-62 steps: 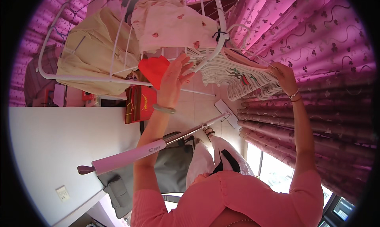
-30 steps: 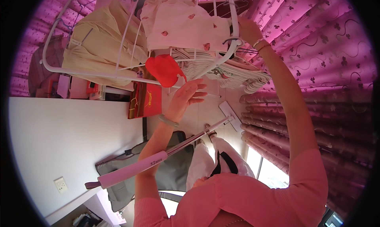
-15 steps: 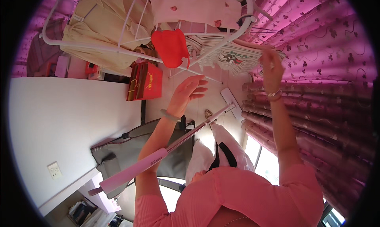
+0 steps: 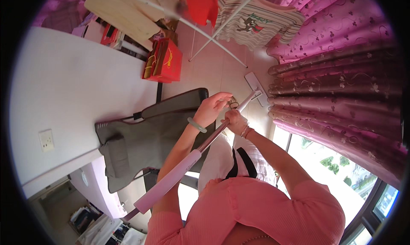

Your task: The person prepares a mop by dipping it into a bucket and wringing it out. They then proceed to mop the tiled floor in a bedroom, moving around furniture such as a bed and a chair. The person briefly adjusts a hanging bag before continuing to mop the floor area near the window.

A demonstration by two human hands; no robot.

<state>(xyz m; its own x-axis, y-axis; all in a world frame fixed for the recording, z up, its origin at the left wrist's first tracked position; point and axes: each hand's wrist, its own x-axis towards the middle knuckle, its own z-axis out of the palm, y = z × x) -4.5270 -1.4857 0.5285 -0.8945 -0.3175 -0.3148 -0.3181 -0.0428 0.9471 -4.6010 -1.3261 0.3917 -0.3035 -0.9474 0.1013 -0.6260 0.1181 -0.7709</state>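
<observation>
A flat mop with a pink-sleeved pole [image 4: 171,181] slants across my body, its pole passing over my left forearm. My right hand [image 4: 235,122] is closed round the upper part of the pole, towards the mop head. The pale rectangular mop head [image 4: 256,89] lies on the floor near the curtain. Just left of the pole, my left hand [image 4: 210,110] has loosely bent fingers, with nothing visible in them; a pale bangle [image 4: 197,125] circles that wrist. A shoe [image 4: 233,103] shows partly beyond my hands.
A white drying rack [image 4: 188,23] stands ahead, with a striped shirt [image 4: 256,20] and red cloth [image 4: 200,5] hanging on it. Pink curtains [image 4: 333,87] and a bright window line the right. At left are a white cabinet [image 4: 85,74], a red gift bag [image 4: 166,59] and a grey folding chair [image 4: 141,146].
My right hand has come down from near the curtain and taken hold of the mop pole. My left hand has lowered towards the pole. The view has shifted, with the rack now higher.
</observation>
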